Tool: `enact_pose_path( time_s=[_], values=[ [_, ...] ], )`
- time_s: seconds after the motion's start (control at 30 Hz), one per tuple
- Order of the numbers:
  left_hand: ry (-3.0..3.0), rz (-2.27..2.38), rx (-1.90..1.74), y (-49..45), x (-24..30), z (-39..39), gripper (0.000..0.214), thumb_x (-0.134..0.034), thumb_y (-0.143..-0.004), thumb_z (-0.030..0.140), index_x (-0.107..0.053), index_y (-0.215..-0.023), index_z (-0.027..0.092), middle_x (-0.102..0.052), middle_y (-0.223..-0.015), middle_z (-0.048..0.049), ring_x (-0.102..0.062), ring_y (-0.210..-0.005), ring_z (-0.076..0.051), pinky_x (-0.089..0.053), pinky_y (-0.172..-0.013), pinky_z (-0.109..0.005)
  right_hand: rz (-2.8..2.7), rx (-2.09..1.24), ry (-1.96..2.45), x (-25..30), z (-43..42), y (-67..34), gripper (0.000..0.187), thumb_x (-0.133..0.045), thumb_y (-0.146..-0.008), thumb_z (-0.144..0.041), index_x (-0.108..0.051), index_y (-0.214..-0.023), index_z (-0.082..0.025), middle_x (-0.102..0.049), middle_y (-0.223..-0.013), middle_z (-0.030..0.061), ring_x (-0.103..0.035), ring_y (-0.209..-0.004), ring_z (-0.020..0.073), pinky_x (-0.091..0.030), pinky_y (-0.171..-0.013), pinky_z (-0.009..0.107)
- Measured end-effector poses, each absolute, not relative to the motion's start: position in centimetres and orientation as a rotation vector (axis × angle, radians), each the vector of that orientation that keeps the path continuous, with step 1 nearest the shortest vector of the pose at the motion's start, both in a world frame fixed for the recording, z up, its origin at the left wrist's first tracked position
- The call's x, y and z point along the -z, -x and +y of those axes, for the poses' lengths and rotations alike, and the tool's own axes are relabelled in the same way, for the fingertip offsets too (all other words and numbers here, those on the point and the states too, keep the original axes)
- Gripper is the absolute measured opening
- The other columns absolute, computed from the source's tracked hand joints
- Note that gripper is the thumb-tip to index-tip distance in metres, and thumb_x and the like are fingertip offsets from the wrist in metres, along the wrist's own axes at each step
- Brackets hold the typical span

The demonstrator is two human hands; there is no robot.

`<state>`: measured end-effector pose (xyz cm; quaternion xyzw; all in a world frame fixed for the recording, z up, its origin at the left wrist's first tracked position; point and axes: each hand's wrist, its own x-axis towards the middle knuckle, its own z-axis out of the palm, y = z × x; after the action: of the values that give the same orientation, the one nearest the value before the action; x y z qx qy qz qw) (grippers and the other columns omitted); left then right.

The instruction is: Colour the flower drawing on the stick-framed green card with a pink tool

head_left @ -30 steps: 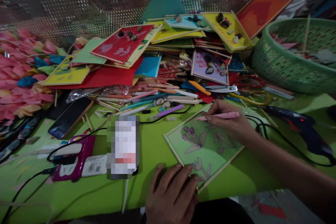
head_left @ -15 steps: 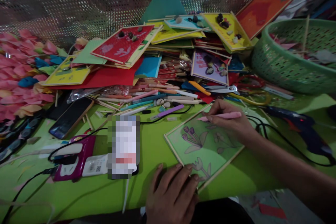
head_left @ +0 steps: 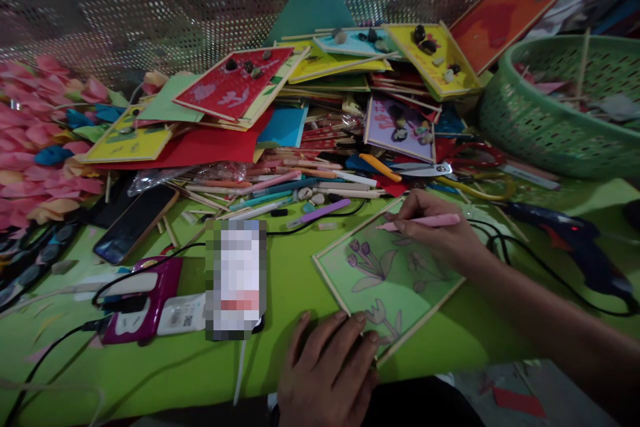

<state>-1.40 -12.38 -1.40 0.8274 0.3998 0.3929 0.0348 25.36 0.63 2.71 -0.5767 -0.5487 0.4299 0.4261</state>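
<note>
Between the fingers of my right hand [head_left: 434, 230] is a pink marker [head_left: 437, 220], its tip end pointing left over the upper part of a green card [head_left: 400, 280]. The card has thin wooden sticks along its edges and flower drawings on it; some purple tulips [head_left: 364, 259] are coloured, while other flowers show as outlines. Part of the card lies hidden under my right hand. My left hand [head_left: 330, 370] rests flat with fingers spread, its fingertips on the card's lower left edge. A purple marker [head_left: 327, 211] lies just beyond the card.
A phone [head_left: 236, 280] and a magenta power strip [head_left: 145, 300] with cables lie to the left. Behind are scattered markers, scissors [head_left: 420, 169] and a pile of stick-framed cards [head_left: 240, 83]. On the right are a glue gun [head_left: 575, 247] and a green basket [head_left: 560, 110].
</note>
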Motion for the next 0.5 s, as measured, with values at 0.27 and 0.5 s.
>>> enact_pose_path(
  time_s=[0.27,0.5],
  values=[
    [-2.551,1.229,-1.183,1.45,1.46,-12.36,0.027,-0.056,-0.104,0.032,-0.080,-0.117,0.028,-0.081,-0.124,0.0006,-0.070,-0.116,-0.017,-0.030,-0.127,-0.040,-1.392,-1.092,1.427,-2.05,0.38,-25.70,0.028,-0.082,-0.078,-0.041,-0.062,-0.071,-0.024,-0.061,-0.066,-0.0035,-0.053,-0.063,0.0161,-0.045,-0.063,0.031],
    [-2.532,1.239,-1.191,1.23,1.16,-12.21,0.027,-0.055,-0.105,0.032,-0.080,-0.114,0.028,-0.081,-0.122,0.0018,-0.071,-0.115,-0.017,-0.031,-0.126,-0.038,-1.356,-1.116,1.408,-2.40,0.55,-25.59,0.027,-0.083,-0.075,-0.037,-0.061,-0.069,-0.024,-0.062,-0.066,-0.0040,-0.056,-0.064,0.0165,-0.050,-0.071,0.034]
  ],
)
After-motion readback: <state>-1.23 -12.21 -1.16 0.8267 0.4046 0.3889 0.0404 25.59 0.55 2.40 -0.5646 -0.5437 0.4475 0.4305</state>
